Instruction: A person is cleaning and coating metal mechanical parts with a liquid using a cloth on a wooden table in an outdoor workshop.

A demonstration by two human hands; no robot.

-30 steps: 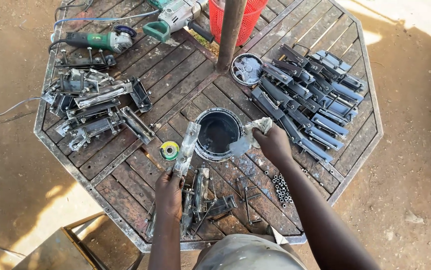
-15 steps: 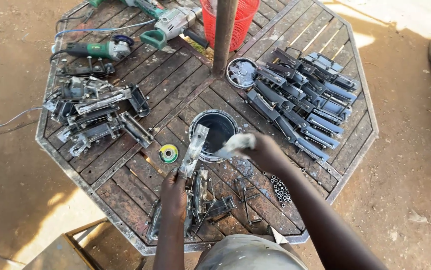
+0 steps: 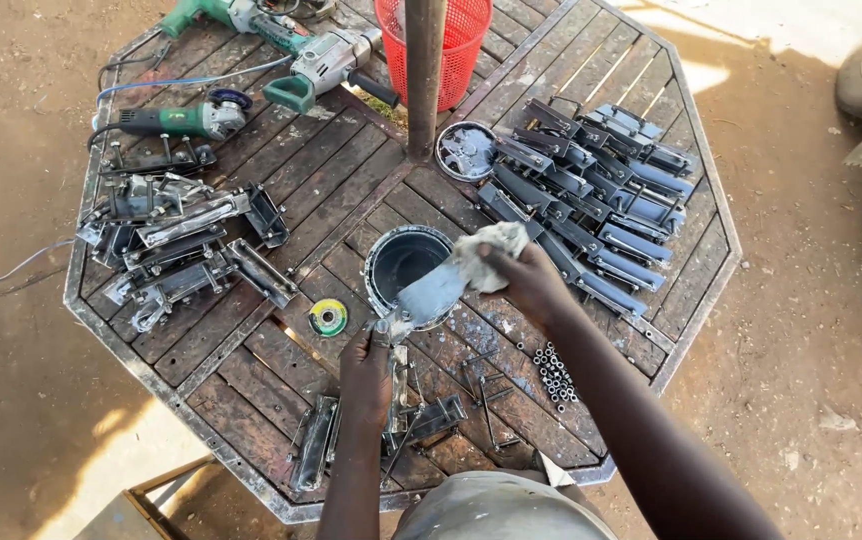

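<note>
Just below the round tin, the left hand grips a metal bracket; the right hand clutches a rag, seemingly pressed against the bracket.

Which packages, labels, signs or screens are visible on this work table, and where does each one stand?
Round disc with yellow-green paper label: flat on the wooden slats, left of the open dark round tin; print too small to tell.
No packages, signs or screens show.
</note>
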